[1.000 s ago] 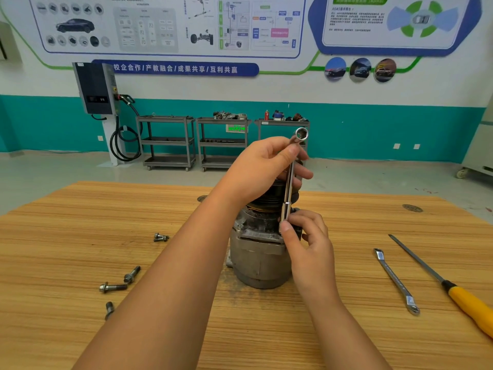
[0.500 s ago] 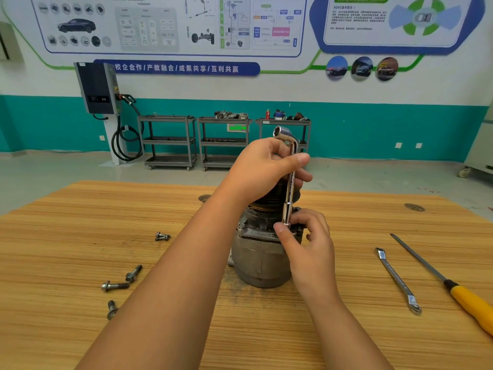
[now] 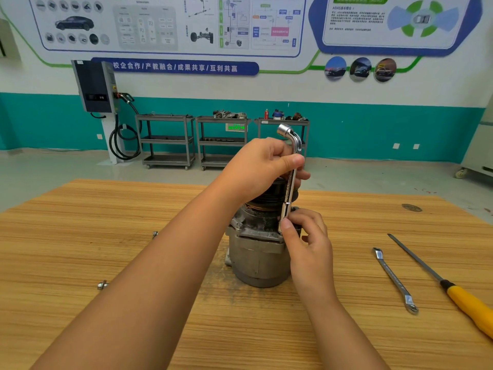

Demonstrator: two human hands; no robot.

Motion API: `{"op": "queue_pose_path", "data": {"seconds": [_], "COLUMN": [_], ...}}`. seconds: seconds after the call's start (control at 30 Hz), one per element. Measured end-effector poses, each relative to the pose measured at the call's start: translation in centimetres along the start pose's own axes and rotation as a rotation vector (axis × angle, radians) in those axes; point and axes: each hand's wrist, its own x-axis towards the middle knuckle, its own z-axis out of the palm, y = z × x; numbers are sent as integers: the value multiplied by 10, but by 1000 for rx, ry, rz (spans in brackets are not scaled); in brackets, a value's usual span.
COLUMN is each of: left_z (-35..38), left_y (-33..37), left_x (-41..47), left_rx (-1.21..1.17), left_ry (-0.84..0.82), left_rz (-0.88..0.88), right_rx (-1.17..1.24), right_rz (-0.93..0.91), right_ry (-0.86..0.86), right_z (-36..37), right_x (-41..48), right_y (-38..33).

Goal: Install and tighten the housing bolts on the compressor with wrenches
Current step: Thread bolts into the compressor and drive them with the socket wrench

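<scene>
The compressor (image 3: 257,252) stands upright in the middle of the wooden surface (image 3: 80,222). An L-shaped socket wrench (image 3: 289,180) stands vertical on its top flange, bent end up. The left hand (image 3: 262,169) is closed around the upper shaft; the right hand (image 3: 306,236) pinches the lower end against the housing. A flat wrench (image 3: 394,280) and a yellow-handled screwdriver (image 3: 448,285) lie to the right, apart from each other. Two loose bolts (image 3: 102,285) show left of the forearm.
</scene>
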Motion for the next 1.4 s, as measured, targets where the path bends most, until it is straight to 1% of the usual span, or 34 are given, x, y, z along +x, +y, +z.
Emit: {"op": "queue_pose_path", "data": {"seconds": [0.13,0.23,0.4,0.53,0.7,0.83,0.9,0.97,1.07,1.2,1.3,1.4], "left_z": [0,-2,0,4,11,18,21,21,18,15,13,11], "left_y": [-1,-6,-8,-11,-19,-24,-25,-25,-25,-22,-21,-21], "left_x": [-4,-5,-7,-7,-10,-14,-14,-14,-14,-15,-18,-18], "left_rx": [150,244,158,117,189,399,445,417,307,260,182,195], "left_ry": [40,83,88,140,227,272,300,308,297,272,253,243], "left_rz": [59,59,2,26,113,201,214,208,171,167,161,151], "right_rx": [-57,-76,-106,-138,-160,-155,-157,-161,-163,-177,-199,-219], "right_rz": [-17,-9,-8,-41,-59,-58,-59,-59,-60,-63,-69,-68], "right_ry": [1,-2,11,25,34,36,34,29,38,44,34,27], "right_z": [0,0,1,2,2,3,2,2,2,2,2,1], "right_x": [0,1,2,1,1,1,1,0,0,0,-1,0], "right_y": [-1,0,1,2,3,3,2,2,1,0,0,1]}}
